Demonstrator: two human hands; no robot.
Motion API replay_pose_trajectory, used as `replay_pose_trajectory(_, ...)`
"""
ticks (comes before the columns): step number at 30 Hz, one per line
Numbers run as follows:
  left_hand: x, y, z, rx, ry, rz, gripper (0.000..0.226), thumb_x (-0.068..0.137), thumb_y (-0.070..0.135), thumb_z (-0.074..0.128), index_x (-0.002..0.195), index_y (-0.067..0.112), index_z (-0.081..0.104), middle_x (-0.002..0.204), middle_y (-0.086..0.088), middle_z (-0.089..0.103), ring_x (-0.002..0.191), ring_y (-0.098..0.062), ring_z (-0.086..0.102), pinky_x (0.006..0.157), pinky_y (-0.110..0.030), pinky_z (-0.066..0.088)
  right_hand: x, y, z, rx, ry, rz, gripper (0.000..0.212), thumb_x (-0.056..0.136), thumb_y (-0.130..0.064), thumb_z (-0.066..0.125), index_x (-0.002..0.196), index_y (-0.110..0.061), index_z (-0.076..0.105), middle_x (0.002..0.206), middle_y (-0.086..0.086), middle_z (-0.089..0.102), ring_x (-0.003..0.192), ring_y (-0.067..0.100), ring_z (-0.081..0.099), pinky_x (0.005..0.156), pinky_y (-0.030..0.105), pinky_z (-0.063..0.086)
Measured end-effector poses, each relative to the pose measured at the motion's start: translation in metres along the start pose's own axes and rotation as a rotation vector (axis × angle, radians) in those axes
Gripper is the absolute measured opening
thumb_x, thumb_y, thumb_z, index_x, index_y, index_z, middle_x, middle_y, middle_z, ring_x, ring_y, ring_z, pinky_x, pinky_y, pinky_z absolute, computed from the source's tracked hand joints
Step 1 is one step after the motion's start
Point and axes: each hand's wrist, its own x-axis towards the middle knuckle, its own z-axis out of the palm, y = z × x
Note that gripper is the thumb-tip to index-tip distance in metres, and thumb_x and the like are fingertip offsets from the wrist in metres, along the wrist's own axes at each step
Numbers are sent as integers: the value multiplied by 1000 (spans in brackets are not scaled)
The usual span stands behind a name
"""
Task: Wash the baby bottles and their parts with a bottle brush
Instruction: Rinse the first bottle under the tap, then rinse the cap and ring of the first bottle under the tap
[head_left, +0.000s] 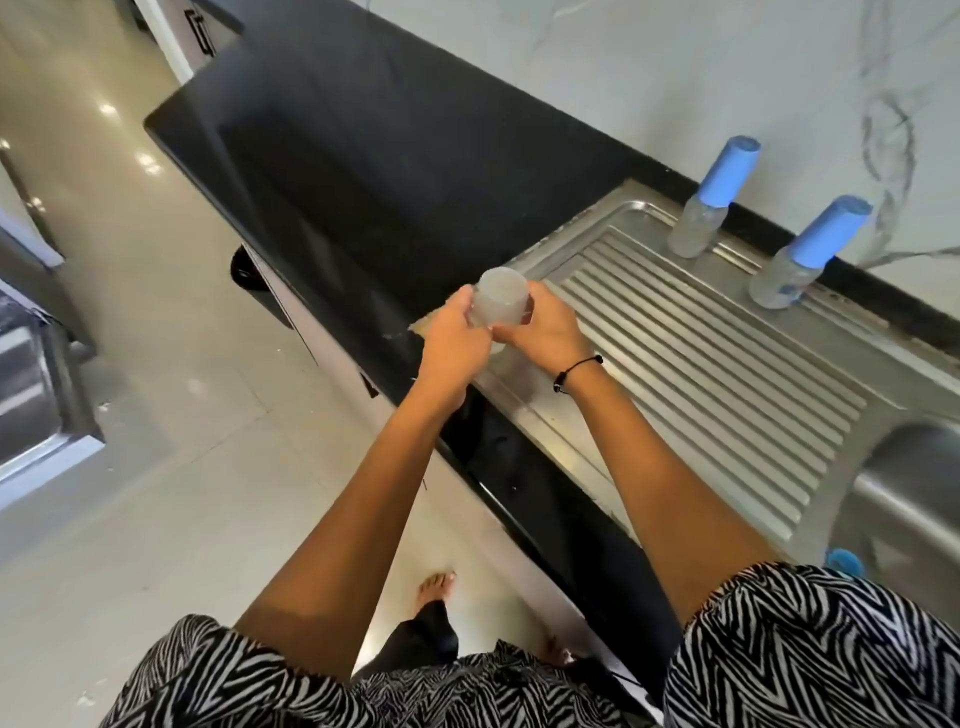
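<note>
Clear plastic shows between the two hands in the head view: a baby bottle (501, 304) held bottom-up over the near left corner of the steel draining board (701, 364). The left hand (457, 338) curls round its lower left side and the right hand (543, 332) curls round the right side, thumbs close together at the neck end. What sits at the neck is hidden by the fingers. Two more bottles with blue caps, one (714, 200) further left and one (808, 254) nearer the sink, stand upright at the back edge of the board, well apart from the hands. The black surface (363, 171) runs off to the left, and the sink bowl (914, 483) lies at the right.

This looks like the taking-apart step, before any scrubbing. No brush is in sight, though something blue (844, 561) peeks out near the sink. Next, the person probably needs to twist the parts apart and carry them to the sink.
</note>
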Motion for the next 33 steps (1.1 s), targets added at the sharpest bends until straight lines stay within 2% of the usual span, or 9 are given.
replay_pose_trajectory(4,13,-8,-23,-3,-52,41,33,89,2,49,116,18,59,113,-3,64,106,-17,60,94,-38,50,12,-9,16,-18,27,19,56,77,-19,72,127,-12,47,119,6,57,110,21,54,86,29,45)
replay_pose_trajectory(7,13,-11,-27,-20,-62,33,28,89,1,46,99,22,61,102,-7,65,95,-19,60,88,-37,50,14,-13,22,-57,56,30,58,79,-20,71,130,-10,45,119,8,56,110,22,53,82,25,41)
replay_pose_trajectory(11,2,-12,-28,-129,42,-46,43,95,2,45,73,38,36,79,18,45,74,3,45,73,-13,39,14,-17,28,-77,75,51,63,79,-25,71,133,-12,41,121,8,56,113,25,52,91,34,45)
replay_pose_trajectory(13,-6,-15,-26,-173,86,-47,36,96,5,48,77,35,41,83,19,46,77,3,47,72,-10,38,12,-18,28,-87,56,66,66,79,-24,71,136,-14,38,124,8,55,115,25,51,94,35,44)
replay_pose_trajectory(15,-12,-19,-23,-207,71,-38,27,93,-1,48,99,25,53,98,11,52,92,-1,52,86,-14,41,7,-17,26,-86,31,88,70,79,-20,72,139,-15,35,127,7,52,117,23,50,92,30,40)
replay_pose_trajectory(18,-21,-18,-16,-220,-18,-29,44,89,-12,43,127,8,51,113,2,54,113,-11,53,104,-22,40,-6,-10,17,-56,51,162,73,81,-14,69,143,-14,30,131,8,49,120,21,48,95,29,39)
replay_pose_trajectory(22,-32,-6,5,-147,-189,16,47,91,-11,40,133,8,48,127,-3,55,119,-12,51,104,-18,37,-33,8,-6,-55,136,237,59,83,-8,63,138,-13,42,127,8,53,110,19,53,100,31,42)
replay_pose_trajectory(29,-64,15,90,-37,-428,71,49,89,-14,35,128,9,53,116,-1,58,114,-16,55,103,-26,42,-103,64,-69,-56,283,273,38,84,-1,56,122,-9,59,118,3,63,107,13,56,85,10,37)
replay_pose_trajectory(33,-104,26,158,21,-547,103,48,89,-12,35,126,12,55,111,3,59,110,-12,56,101,-24,43,-152,108,-112,-50,387,300,31,86,-4,56,116,-7,63,112,5,66,105,16,59,93,21,43)
